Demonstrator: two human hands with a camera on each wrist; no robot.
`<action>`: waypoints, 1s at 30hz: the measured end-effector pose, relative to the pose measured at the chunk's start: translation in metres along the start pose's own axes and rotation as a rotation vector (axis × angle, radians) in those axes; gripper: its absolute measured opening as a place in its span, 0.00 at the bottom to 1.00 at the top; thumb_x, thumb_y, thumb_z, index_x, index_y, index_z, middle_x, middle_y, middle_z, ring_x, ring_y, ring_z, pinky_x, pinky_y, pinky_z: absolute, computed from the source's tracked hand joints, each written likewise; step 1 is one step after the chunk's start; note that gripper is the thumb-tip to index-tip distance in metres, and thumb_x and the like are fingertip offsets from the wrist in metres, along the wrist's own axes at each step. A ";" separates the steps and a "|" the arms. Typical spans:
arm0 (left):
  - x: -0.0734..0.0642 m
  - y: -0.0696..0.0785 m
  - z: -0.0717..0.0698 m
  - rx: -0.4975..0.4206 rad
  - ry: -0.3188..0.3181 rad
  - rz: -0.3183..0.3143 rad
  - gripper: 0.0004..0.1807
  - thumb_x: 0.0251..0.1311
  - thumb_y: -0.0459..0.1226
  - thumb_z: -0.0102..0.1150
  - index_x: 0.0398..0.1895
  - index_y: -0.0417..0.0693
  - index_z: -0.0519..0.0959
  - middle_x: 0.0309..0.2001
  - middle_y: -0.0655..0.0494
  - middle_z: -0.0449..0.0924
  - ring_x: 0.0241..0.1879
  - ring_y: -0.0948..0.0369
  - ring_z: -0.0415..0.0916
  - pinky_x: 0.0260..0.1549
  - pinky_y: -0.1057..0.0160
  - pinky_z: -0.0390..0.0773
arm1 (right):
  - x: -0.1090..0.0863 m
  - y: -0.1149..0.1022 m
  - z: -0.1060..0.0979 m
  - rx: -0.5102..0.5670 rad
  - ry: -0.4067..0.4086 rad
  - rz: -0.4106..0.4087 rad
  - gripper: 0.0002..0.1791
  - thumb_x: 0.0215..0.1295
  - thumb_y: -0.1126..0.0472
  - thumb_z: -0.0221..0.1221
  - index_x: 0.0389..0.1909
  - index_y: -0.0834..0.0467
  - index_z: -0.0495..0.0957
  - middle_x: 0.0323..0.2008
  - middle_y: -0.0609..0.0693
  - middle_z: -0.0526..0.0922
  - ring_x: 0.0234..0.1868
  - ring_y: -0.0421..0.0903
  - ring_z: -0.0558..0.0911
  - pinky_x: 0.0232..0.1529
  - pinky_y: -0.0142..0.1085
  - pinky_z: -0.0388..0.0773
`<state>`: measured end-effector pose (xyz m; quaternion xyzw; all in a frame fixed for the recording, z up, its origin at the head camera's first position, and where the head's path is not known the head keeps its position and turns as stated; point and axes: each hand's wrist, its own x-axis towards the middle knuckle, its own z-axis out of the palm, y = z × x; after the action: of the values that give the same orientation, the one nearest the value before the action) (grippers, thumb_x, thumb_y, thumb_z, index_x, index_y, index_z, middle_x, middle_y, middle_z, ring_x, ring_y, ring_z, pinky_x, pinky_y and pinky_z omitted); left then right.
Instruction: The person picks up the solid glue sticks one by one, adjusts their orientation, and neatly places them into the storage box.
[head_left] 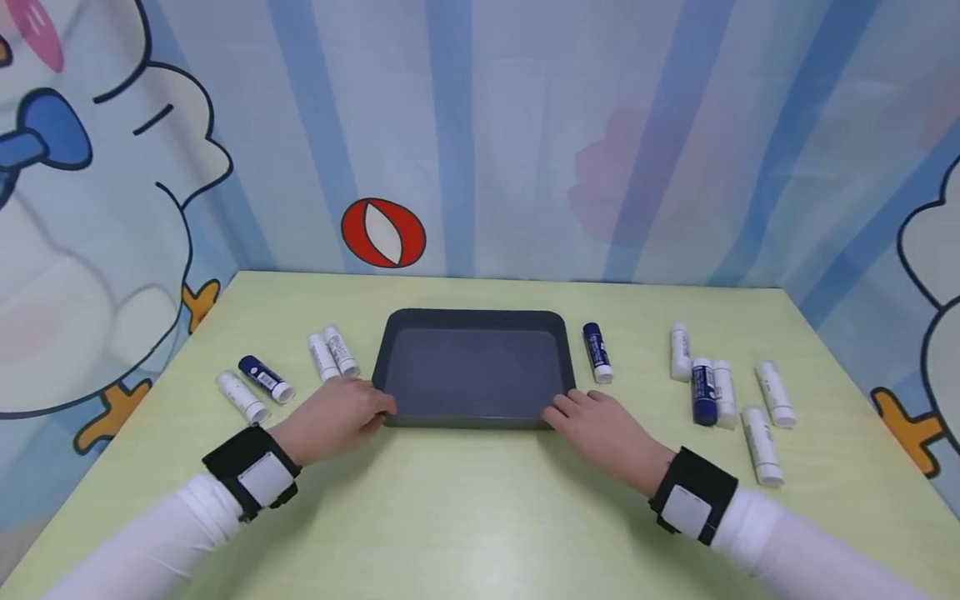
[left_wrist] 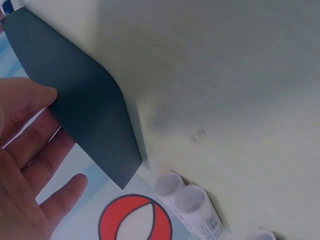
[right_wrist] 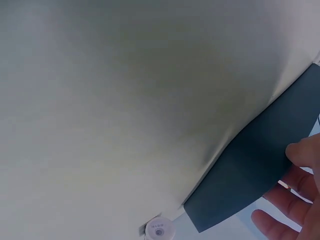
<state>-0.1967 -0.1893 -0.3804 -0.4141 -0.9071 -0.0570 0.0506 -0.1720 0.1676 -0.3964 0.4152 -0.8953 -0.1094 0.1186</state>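
A dark grey rectangular tray (head_left: 480, 375) lies on the table between both hands. My left hand (head_left: 337, 417) grips its near left corner, and the left wrist view shows the thumb against the tray's outer wall (left_wrist: 90, 95) with fingers at the rim. At the near right corner my right hand (head_left: 603, 437) pinches the rim in the same way, thumb on the outer wall (right_wrist: 250, 160). Just beyond the left hand are two white glue sticks (head_left: 322, 357), side by side. A navy glue stick (head_left: 597, 352) with a white end lies right of the tray.
Farther left lie another navy glue stick (head_left: 266, 379) and a white one (head_left: 242, 397). On the right are several white glue sticks (head_left: 762, 446) and a navy one (head_left: 703, 392). A striped cartoon curtain (head_left: 510, 167) hangs behind the pale green table (head_left: 465, 517).
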 end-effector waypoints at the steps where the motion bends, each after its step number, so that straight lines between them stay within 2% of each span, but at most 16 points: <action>1: -0.001 0.004 0.000 -0.005 0.003 0.020 0.07 0.48 0.31 0.60 0.31 0.51 0.77 0.26 0.66 0.73 0.26 0.67 0.67 0.29 0.66 0.71 | -0.006 -0.002 -0.001 -0.006 0.002 -0.008 0.12 0.57 0.66 0.57 0.42 0.56 0.72 0.36 0.48 0.73 0.35 0.44 0.71 0.36 0.36 0.72; 4: -0.006 0.017 0.000 -0.012 0.004 0.066 0.06 0.48 0.32 0.59 0.28 0.53 0.76 0.25 0.68 0.71 0.26 0.67 0.66 0.29 0.65 0.70 | -0.021 -0.006 -0.004 -0.006 0.014 -0.026 0.12 0.55 0.66 0.58 0.40 0.55 0.72 0.34 0.48 0.73 0.34 0.43 0.71 0.35 0.36 0.72; 8: -0.012 0.028 0.003 0.002 0.012 0.084 0.06 0.47 0.33 0.59 0.27 0.55 0.75 0.25 0.70 0.69 0.25 0.68 0.64 0.31 0.65 0.70 | -0.038 -0.012 -0.006 0.020 0.026 -0.035 0.11 0.54 0.66 0.58 0.39 0.54 0.72 0.33 0.47 0.72 0.33 0.43 0.70 0.35 0.35 0.71; 13: -0.016 0.037 0.005 -0.014 0.032 0.113 0.06 0.47 0.35 0.60 0.28 0.55 0.76 0.26 0.70 0.73 0.27 0.68 0.66 0.32 0.66 0.71 | -0.051 -0.016 -0.008 0.036 0.040 -0.036 0.11 0.55 0.65 0.59 0.39 0.54 0.73 0.33 0.46 0.71 0.34 0.42 0.70 0.35 0.35 0.72; 19: -0.022 0.053 0.006 -0.041 -0.005 0.141 0.05 0.48 0.36 0.58 0.29 0.55 0.77 0.27 0.70 0.73 0.27 0.69 0.65 0.34 0.67 0.70 | -0.067 -0.021 -0.011 0.074 0.051 -0.033 0.11 0.54 0.66 0.58 0.38 0.53 0.73 0.33 0.45 0.71 0.33 0.41 0.71 0.35 0.35 0.72; 22: -0.026 0.061 0.007 -0.074 -0.004 0.156 0.05 0.48 0.36 0.58 0.29 0.55 0.77 0.27 0.70 0.72 0.27 0.70 0.65 0.32 0.69 0.69 | -0.076 -0.025 -0.014 0.096 0.078 -0.044 0.11 0.52 0.66 0.59 0.37 0.52 0.73 0.32 0.44 0.71 0.32 0.41 0.70 0.33 0.34 0.71; 26: -0.026 0.069 0.008 -0.096 0.032 0.190 0.05 0.47 0.35 0.58 0.28 0.55 0.77 0.27 0.71 0.72 0.26 0.71 0.64 0.28 0.73 0.66 | -0.088 -0.029 -0.016 0.111 0.135 -0.055 0.12 0.49 0.66 0.60 0.36 0.52 0.73 0.30 0.43 0.68 0.31 0.39 0.68 0.31 0.32 0.69; 30: -0.022 0.076 0.008 -0.089 0.028 0.218 0.05 0.47 0.35 0.58 0.29 0.55 0.77 0.26 0.72 0.72 0.26 0.71 0.64 0.30 0.73 0.66 | -0.099 -0.029 -0.020 0.134 0.114 -0.037 0.14 0.48 0.66 0.61 0.37 0.52 0.73 0.31 0.42 0.68 0.31 0.38 0.67 0.30 0.32 0.68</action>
<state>-0.1252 -0.1550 -0.3863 -0.5114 -0.8524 -0.0969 0.0507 -0.0835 0.2236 -0.3979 0.4441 -0.8846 -0.0277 0.1393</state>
